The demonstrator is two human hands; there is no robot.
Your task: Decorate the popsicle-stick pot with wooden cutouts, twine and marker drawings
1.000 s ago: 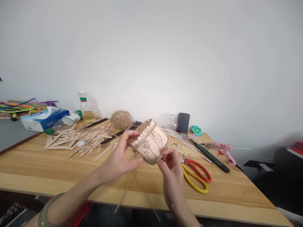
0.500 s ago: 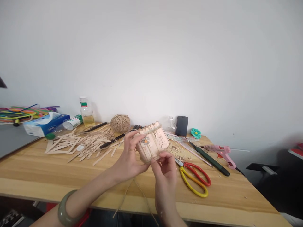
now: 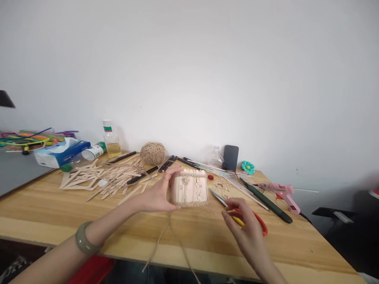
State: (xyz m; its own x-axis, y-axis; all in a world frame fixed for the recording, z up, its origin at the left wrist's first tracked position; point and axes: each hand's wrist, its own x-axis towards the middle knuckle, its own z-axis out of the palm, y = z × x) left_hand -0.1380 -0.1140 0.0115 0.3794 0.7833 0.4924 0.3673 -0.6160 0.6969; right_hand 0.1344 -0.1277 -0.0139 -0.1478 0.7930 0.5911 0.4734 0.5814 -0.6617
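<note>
A small craft-stick box [image 3: 192, 188], trimmed with twine at top and bottom and decorated with flowers, stands upright on the wooden table. My left hand [image 3: 161, 191] grips its left side, thumb low and fingers at the upper edge. Strands of twine [image 3: 158, 245] run from beside the box over the table's front edge. My right hand [image 3: 244, 225] is over the handles of the red and yellow scissors [image 3: 219, 197], fingers apart; whether it touches them is unclear. The scissors' blades point toward the box.
Loose craft sticks [image 3: 115, 181] lie at left, with a twine ball [image 3: 152, 153] and a bottle [image 3: 111, 142] behind. A phone [image 3: 230, 157] leans on the wall. At right are a green tool [image 3: 266, 201] and a pink glue gun [image 3: 282, 193].
The box has been lowered from a tilted hold to upright on the table. My right hand has let go of it and moved right, over the scissors.
</note>
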